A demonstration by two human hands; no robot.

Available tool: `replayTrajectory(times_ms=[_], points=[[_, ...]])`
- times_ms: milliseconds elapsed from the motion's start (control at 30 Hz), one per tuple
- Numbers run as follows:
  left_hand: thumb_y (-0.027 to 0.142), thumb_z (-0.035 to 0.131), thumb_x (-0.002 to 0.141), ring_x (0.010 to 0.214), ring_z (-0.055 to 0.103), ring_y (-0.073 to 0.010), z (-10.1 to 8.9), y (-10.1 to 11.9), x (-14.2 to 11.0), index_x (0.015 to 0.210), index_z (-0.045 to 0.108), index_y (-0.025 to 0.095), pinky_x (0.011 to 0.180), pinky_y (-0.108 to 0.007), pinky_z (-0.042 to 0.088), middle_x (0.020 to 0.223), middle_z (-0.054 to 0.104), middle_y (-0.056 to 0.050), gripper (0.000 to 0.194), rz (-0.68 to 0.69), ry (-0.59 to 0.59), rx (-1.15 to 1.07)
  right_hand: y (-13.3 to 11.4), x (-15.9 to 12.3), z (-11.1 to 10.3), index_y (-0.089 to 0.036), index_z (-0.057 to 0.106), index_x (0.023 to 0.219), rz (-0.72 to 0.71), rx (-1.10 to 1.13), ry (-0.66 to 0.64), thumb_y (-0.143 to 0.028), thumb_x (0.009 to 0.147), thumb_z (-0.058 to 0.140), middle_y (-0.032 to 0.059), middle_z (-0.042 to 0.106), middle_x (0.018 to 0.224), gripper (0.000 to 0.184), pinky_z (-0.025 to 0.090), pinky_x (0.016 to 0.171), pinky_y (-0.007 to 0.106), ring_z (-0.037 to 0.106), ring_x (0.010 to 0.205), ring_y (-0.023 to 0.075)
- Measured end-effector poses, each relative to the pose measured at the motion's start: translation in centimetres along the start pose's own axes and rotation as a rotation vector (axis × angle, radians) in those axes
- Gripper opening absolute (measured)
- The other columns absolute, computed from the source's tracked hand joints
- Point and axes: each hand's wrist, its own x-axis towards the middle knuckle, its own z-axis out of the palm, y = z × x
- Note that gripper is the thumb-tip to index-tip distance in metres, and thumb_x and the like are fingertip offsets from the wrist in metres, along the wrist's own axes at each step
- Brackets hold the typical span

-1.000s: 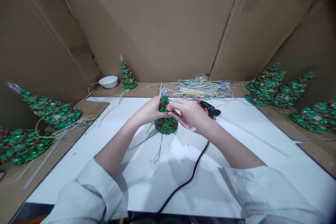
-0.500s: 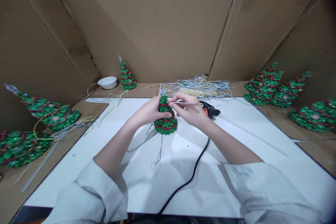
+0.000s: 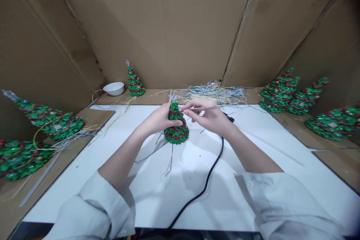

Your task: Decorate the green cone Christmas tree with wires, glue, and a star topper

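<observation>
A small green Christmas tree with red garland and a clear star on top stands upright on the white board. My left hand is wrapped round its left side, the thumb lying across the front. In my right hand a thin pale stick is pinched between thumb and fingers, its tip close to the tree's upper right side. What the stick is made of I cannot make out. Partly behind my right hand lies a black tool, mostly hidden, near a black cable.
Finished-looking trees stand at the left, the back and the right. A white bowl sits at the back left. A heap of thin wires lies along the back, before a cardboard wall. Wire scraps lie near the tree.
The view has shifted slightly. My right hand has turned a little and now covers more of the black tool. My left hand keeps its hold on the tree.
</observation>
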Motion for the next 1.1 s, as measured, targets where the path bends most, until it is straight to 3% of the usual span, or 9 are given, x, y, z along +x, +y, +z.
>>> replayTrajectory(times_ms=[167, 267, 367, 533, 700, 833, 1100], points=[[0.048, 0.068, 0.073, 0.098, 0.060, -0.0266, -0.4, -0.1, -0.1, 0.118, 0.051, 0.019, 0.082, -0.038, 0.047, 0.112, 0.063, -0.009, 0.056, -0.039, 0.008, -0.066, -0.2, 0.2, -1.8, -0.018, 0.064, 0.084, 0.126, 0.043, 0.310, -0.036, 0.086, 0.057, -0.0001, 0.065, 0.073, 0.020, 0.042, 0.052, 0.022, 0.057, 0.055, 0.0091], [0.049, 0.061, 0.079, 0.096, 0.061, -0.0223, -0.9, -0.2, -0.1, 0.110, 0.054, 0.019, 0.083, -0.034, 0.048, 0.108, 0.064, -0.008, 0.043, -0.017, 0.146, -0.155, 0.7, 0.3, -2.7, -0.017, 0.064, 0.081, 0.165, -0.052, 0.340, -0.035, 0.085, 0.057, 0.0000, 0.065, 0.069, 0.019, 0.040, 0.053, 0.022, 0.055, 0.056, 0.0102], [0.042, 0.056, 0.085, 0.089, 0.062, -0.0184, -1.0, 0.1, 0.0, 0.095, 0.059, 0.018, 0.083, -0.031, 0.047, 0.094, 0.066, -0.005, 0.026, 0.045, 0.259, -0.188, 1.7, 0.5, -3.2, -0.016, 0.064, 0.073, 0.246, -0.217, 0.234, -0.033, 0.086, 0.053, 0.0007, 0.063, 0.063, 0.023, 0.037, 0.056, 0.024, 0.053, 0.055, 0.0114], [0.040, 0.058, 0.083, 0.082, 0.063, -0.0176, -0.4, 0.5, 0.3, 0.087, 0.065, 0.016, 0.078, -0.029, 0.047, 0.085, 0.069, -0.005, 0.025, 0.028, 0.366, -0.262, 2.8, 0.7, -2.9, -0.018, 0.058, 0.060, 0.418, -0.489, -0.076, -0.034, 0.088, 0.047, 0.0027, 0.060, 0.059, 0.034, 0.030, 0.055, 0.026, 0.050, 0.056, 0.0134], [0.041, 0.062, 0.080, 0.080, 0.062, -0.0182, -0.6, 0.0, 0.5, 0.084, 0.066, 0.015, 0.076, -0.030, 0.047, 0.083, 0.069, -0.005, 0.027, -0.005, 0.395, -0.377, 3.8, 0.8, -2.6, -0.019, 0.054, 0.065, 0.464, -0.642, -0.222, -0.037, 0.087, 0.047, 0.0039, 0.061, 0.065, 0.030, 0.026, 0.052, 0.026, 0.048, 0.057, 0.0137], [0.047, 0.066, 0.074, 0.078, 0.060, -0.0177, -1.8, -0.4, 0.5, 0.080, 0.066, 0.015, 0.074, -0.029, 0.047, 0.080, 0.068, -0.004, 0.032, -0.078, 0.475, -0.547, 4.8, 0.8, -2.1, -0.018, 0.060, 0.071, 0.523, -0.744, -0.370, -0.037, 0.088, 0.044, 0.0071, 0.065, 0.073, 0.030, 0.028, 0.054, 0.026, 0.055, 0.066, 0.0169], [0.048, 0.069, 0.073, 0.071, 0.060, -0.0165, -3.6, -0.6, -0.3, 0.078, 0.065, 0.019, 0.062, -0.027, 0.048, 0.073, 0.063, -0.003, 0.029, -0.066, 0.647, -0.676, 5.9, 0.9, -0.5, -0.014, 0.068, 0.084, 0.631, -0.744, -0.625, -0.027, 0.085, 0.051, 0.0108, 0.069, 0.077, 0.021, 0.037, 0.058, 0.026, 0.064, 0.069, 0.0190]])
